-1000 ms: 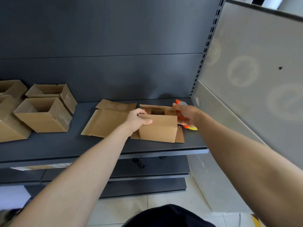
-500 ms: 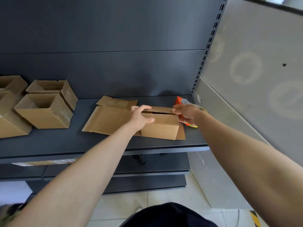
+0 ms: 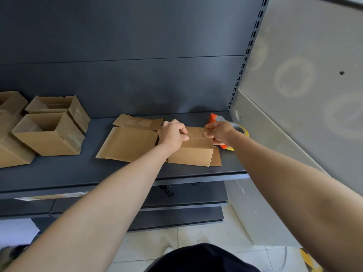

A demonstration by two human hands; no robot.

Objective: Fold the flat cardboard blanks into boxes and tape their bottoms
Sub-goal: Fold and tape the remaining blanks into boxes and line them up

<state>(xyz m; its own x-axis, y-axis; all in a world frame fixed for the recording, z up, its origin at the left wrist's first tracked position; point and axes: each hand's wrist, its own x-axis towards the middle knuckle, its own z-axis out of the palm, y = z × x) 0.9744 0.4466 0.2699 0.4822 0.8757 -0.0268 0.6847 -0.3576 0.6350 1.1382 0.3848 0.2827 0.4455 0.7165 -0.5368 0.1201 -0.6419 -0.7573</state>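
We see a dark metal shelf (image 3: pixel 78 173) running across the view, and everything sits on its top board. At far left is a cluster of four folded boxes. The biggest one we can see (image 3: pixel 11 154) is cut by the frame edge, and another (image 3: pixel 10 101) behind it is also partly cut. The open box (image 3: pixel 49 134) in front stands upright with its mouth up, and only bare cardboard walls show inside. The box (image 3: pixel 57 106) just behind it touches it and shows its own inner flaps; we can't tell what else is in it. Mid-shelf lies a stack of flat cardboard blanks (image 3: pixel 127 144), lying flat, with one more blank poking out behind. Just right of the stack and overlapping its edge is the box being folded (image 3: pixel 193 153), the task item. Its top flaps are brought together, its inside is hidden, and one loose flap lies flat at its right. Both hands are on it, close together. The left hand (image 3: pixel 172 134) has its fingers curled over the top flaps at the left, and the right hand (image 3: pixel 218 132) pinches the flap at the right end. Behind the right hand is an orange tape dispenser (image 3: pixel 213 118) holding a yellow-rimmed tape roll (image 3: pixel 243 131), partly hidden.
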